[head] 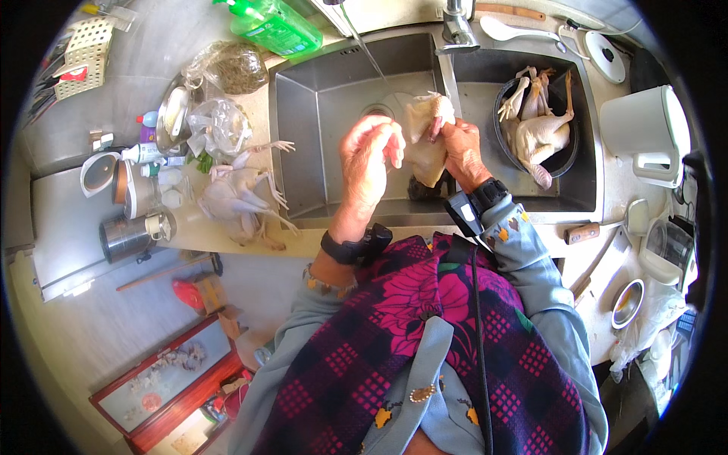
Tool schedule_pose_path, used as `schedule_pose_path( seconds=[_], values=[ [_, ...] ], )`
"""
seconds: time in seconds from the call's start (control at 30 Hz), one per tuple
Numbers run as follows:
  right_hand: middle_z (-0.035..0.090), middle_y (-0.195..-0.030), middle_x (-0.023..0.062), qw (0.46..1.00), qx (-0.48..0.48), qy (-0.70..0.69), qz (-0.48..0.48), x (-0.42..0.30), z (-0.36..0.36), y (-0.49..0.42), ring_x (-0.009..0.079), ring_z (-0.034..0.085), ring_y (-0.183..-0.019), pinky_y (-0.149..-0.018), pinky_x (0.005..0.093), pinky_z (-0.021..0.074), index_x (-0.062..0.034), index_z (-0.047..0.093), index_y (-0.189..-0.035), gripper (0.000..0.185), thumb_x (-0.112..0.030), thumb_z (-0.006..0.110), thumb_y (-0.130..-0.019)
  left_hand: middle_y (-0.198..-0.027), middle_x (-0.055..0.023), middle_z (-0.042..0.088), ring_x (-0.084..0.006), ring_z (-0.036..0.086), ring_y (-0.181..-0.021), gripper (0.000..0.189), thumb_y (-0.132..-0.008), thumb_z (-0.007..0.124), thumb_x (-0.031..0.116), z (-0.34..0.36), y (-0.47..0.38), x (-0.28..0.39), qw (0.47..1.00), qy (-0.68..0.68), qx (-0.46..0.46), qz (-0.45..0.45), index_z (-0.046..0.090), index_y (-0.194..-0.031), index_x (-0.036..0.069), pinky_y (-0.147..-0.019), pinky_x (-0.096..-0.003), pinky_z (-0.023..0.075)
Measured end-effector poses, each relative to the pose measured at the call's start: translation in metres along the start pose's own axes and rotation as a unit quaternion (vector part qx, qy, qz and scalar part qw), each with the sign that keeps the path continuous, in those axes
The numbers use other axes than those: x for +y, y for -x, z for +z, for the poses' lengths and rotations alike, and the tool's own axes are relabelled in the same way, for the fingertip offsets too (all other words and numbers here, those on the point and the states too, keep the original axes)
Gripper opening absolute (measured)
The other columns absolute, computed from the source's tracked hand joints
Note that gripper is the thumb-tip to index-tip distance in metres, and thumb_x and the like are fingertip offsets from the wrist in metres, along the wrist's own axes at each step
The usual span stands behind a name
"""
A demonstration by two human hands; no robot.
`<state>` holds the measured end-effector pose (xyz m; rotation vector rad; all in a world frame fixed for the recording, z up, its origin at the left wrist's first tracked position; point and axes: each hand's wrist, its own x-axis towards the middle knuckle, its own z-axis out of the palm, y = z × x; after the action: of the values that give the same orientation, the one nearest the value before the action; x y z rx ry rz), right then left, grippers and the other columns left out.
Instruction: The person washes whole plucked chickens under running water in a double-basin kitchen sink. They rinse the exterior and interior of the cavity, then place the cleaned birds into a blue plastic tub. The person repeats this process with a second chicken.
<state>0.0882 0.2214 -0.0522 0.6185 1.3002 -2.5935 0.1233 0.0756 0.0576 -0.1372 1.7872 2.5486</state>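
Observation:
My right hand (463, 149) grips a plucked whole bird (425, 153), apparently a chicken, over the right side of the left sink basin (335, 193). Close to the bird's left is my left hand (372, 151), raised with curled fingers and nothing seen in it. A thin stream of water (369, 54) falls behind the bird. In the right basin, more plucked poultry (543, 139) with feet lies in a dark round pot (575, 149). Another plucked bird (233, 199) rests on the counter left of the sink, its feet reaching the rim. A dark lump sits partly hidden beneath the held bird.
A green pump bottle (278, 28), filled plastic bags (239, 68) and small bottles (142, 152) stand at the left. A faucet (458, 31) rises behind the divider. Rightward are a white spoon (515, 29), a white kettle (640, 128), a cleaver (606, 259) and a metal bowl (628, 304).

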Motion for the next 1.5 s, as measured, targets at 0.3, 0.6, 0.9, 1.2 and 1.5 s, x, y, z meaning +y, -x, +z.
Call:
schedule_pose_path(
  seconds=[0.3, 0.6, 0.9, 1.2, 1.5],
  values=[
    [0.063, -0.077, 0.0111, 0.997, -0.013, -0.07, 0.041, -0.021, -0.007, 0.012, 0.021, 0.061, -0.066, -0.064, 0.0357, 0.0538, 0.0042, 0.062, -0.079, 0.007, -0.003, 0.062, -0.079, -0.058, 0.0008, 0.052, -0.0058, 0.045, -0.047, 0.025, -0.091, 0.059, 0.022, -0.033, -0.101, -0.033, 0.949, -0.31, 0.054, 0.017, 0.054, -0.072, 0.007, -0.041, -0.0207, 0.037],
    [0.063, -0.09, 0.0155, 0.985, 0.034, -0.124, 0.114, -0.024, -0.012, 0.014, 0.0277, 0.064, -0.08, -0.074, 0.0433, 0.0551, 0.0063, 0.061, -0.089, 0.013, 0.0, 0.059, -0.078, -0.08, -0.0125, 0.064, -0.0314, 0.061, -0.075, 0.022, -0.08, 0.066, 0.024, -0.051, -0.115, -0.037, 0.813, -0.575, 0.071, -0.058, 0.063, -0.091, 0.005, -0.071, -0.0393, 0.049],
    [0.064, -0.087, 0.0142, 0.994, 0.035, -0.052, 0.09, -0.028, 0.001, 0.026, 0.0258, 0.064, -0.077, -0.07, 0.0388, 0.0549, 0.0062, 0.061, -0.089, 0.016, 0.002, 0.064, -0.074, -0.098, -0.0102, 0.059, -0.0159, 0.057, -0.078, 0.035, -0.081, 0.064, 0.009, 0.007, -0.069, -0.041, 0.879, -0.441, -0.118, 0.14, 0.059, -0.115, 0.005, -0.07, -0.0316, 0.0503],
    [0.065, -0.086, 0.0147, 0.996, -0.01, 0.03, 0.086, -0.014, 0.002, 0.03, 0.0219, 0.064, -0.072, -0.061, 0.0348, 0.0534, 0.0075, 0.061, -0.092, 0.022, -0.009, 0.066, -0.079, -0.075, -0.0196, 0.06, -0.0354, 0.06, -0.07, 0.023, -0.089, 0.057, 0.027, 0.037, -0.041, -0.038, 0.79, -0.601, -0.1, 0.068, 0.06, -0.091, 0.004, -0.066, -0.041, 0.048],
    [0.062, -0.093, 0.0154, 0.982, -0.023, 0.187, 0.021, -0.014, 0.004, 0.031, 0.0217, 0.062, -0.078, -0.068, 0.0324, 0.0531, 0.0068, 0.049, -0.114, 0.043, -0.001, 0.06, -0.073, -0.099, -0.0115, 0.065, -0.0149, 0.058, -0.091, 0.032, -0.093, 0.055, 0.02, -0.002, -0.03, -0.008, 0.899, -0.418, -0.128, 0.014, 0.054, -0.116, -0.001, -0.079, -0.0284, 0.0466]
  ],
)
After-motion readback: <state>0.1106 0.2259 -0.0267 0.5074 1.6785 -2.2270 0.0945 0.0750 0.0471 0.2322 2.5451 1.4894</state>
